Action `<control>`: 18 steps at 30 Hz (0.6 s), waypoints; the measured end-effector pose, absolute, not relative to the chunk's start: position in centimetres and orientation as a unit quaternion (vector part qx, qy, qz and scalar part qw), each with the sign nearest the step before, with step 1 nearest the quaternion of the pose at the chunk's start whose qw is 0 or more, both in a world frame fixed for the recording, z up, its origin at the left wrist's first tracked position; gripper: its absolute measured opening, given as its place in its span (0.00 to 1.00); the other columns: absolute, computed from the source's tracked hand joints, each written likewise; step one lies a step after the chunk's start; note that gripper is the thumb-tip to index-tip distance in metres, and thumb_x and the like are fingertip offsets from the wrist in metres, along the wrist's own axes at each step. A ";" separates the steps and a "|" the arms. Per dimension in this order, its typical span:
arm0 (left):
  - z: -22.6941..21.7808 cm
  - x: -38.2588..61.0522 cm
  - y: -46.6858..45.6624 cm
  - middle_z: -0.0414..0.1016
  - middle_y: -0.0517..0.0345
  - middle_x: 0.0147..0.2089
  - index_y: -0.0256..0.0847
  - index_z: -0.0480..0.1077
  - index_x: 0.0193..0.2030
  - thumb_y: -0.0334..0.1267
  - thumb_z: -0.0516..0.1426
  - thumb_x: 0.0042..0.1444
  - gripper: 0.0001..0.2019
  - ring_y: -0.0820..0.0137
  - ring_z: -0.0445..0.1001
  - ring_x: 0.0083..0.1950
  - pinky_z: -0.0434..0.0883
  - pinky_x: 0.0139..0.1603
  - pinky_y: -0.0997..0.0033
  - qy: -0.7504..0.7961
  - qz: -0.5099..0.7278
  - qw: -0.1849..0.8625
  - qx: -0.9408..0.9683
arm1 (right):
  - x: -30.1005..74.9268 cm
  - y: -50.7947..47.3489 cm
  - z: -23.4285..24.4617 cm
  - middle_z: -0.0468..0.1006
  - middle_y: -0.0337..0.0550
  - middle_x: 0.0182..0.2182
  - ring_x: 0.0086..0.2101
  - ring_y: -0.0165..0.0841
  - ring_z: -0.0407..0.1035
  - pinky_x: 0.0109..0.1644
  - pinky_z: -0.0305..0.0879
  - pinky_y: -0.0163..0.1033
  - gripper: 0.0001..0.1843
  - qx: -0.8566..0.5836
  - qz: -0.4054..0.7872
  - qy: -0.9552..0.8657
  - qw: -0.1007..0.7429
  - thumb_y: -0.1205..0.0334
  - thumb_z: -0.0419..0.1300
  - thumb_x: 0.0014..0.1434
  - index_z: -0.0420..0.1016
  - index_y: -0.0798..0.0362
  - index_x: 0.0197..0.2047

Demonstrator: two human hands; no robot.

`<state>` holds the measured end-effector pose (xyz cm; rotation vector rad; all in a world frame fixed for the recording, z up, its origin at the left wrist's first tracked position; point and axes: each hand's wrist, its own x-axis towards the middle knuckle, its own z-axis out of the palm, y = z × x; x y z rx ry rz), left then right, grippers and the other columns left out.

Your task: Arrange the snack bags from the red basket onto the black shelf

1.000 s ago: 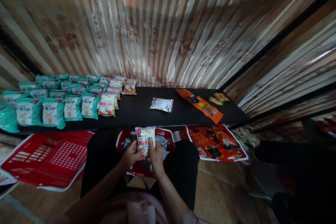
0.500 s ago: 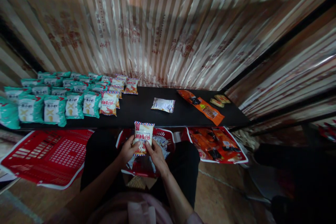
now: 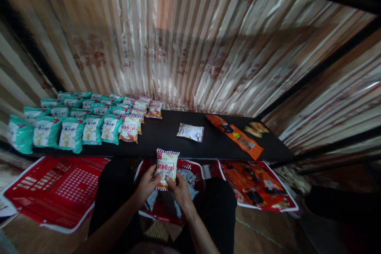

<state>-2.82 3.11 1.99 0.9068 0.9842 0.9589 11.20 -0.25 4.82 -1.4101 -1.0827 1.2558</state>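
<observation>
Between my two hands is a white and orange snack bag (image 3: 166, 166) with striped ends, held upright above a red basket (image 3: 168, 217). My left hand (image 3: 149, 182) grips its left edge, thumb on the front. On its right edge, my right hand (image 3: 181, 189) grips it the same way. Behind it, on the black shelf (image 3: 166, 143), a similar bag (image 3: 190, 132) lies flat, silvery side up. Matching orange and white bags (image 3: 130, 127) stand at the left in a column, beside rows of teal snack bags (image 3: 71, 134).
Long orange packets (image 3: 236, 137) and small yellowish packs (image 3: 255, 128) lie on the shelf's right part. An overturned-looking red basket (image 3: 59, 190) is at lower left. Another basket (image 3: 293, 202) with orange packages stands at right. A striped curtain (image 3: 178, 47) hangs behind the shelf.
The view has tilted up a little, so the shelf and baskets sit lower in the picture. Both hands still hold the same snack bag in much the same place.
</observation>
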 end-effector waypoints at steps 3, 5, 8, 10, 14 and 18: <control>2.3 -3.0 3.3 0.71 0.43 0.53 0.36 0.63 0.51 0.49 0.63 0.42 0.31 0.55 0.70 0.54 0.66 0.55 0.53 0.421 0.430 0.692 0.399 | 10.9 0.1 4.8 0.78 0.48 0.39 0.38 0.40 0.72 0.43 0.66 0.42 0.23 -0.578 0.502 -0.440 0.470 0.52 0.60 0.49 0.70 0.56 0.46; 2.4 -3.2 3.5 0.69 0.42 0.55 0.36 0.63 0.53 0.47 0.64 0.40 0.32 0.55 0.69 0.55 0.66 0.55 0.54 0.409 0.435 0.696 0.398 | 10.6 0.4 5.1 0.78 0.48 0.38 0.37 0.40 0.72 0.42 0.66 0.41 0.22 -0.579 0.500 -0.439 0.472 0.52 0.60 0.49 0.70 0.56 0.45; 2.4 -3.4 3.9 0.69 0.42 0.56 0.36 0.62 0.54 0.45 0.64 0.40 0.33 0.55 0.68 0.55 0.66 0.55 0.55 0.405 0.441 0.693 0.401 | 10.4 0.8 5.7 0.78 0.48 0.37 0.37 0.40 0.72 0.42 0.66 0.41 0.22 -0.587 0.498 -0.436 0.467 0.50 0.60 0.48 0.70 0.56 0.43; 2.3 -3.5 4.2 0.70 0.42 0.54 0.36 0.63 0.54 0.44 0.63 0.41 0.32 0.55 0.70 0.53 0.67 0.53 0.56 0.417 0.437 0.684 0.408 | 10.2 1.1 6.1 0.78 0.48 0.37 0.37 0.40 0.72 0.42 0.66 0.41 0.23 -0.588 0.496 -0.445 0.459 0.50 0.60 0.49 0.70 0.56 0.44; 2.4 -3.6 5.0 0.74 0.46 0.49 0.37 0.65 0.52 0.42 0.61 0.44 0.27 0.57 0.71 0.52 0.68 0.51 0.59 0.474 0.426 0.634 0.438 | 10.0 1.6 6.8 0.78 0.49 0.39 0.39 0.41 0.71 0.43 0.66 0.42 0.24 -0.590 0.484 -0.466 0.447 0.48 0.59 0.50 0.70 0.57 0.45; 3.2 -3.8 5.7 0.74 0.49 0.50 0.36 0.65 0.52 0.37 0.56 0.47 0.22 0.61 0.72 0.50 0.69 0.50 0.63 0.500 0.406 0.594 0.481 | 9.9 2.1 7.4 0.78 0.49 0.41 0.41 0.41 0.71 0.46 0.65 0.43 0.26 -0.583 0.488 -0.479 0.439 0.45 0.58 0.51 0.71 0.57 0.46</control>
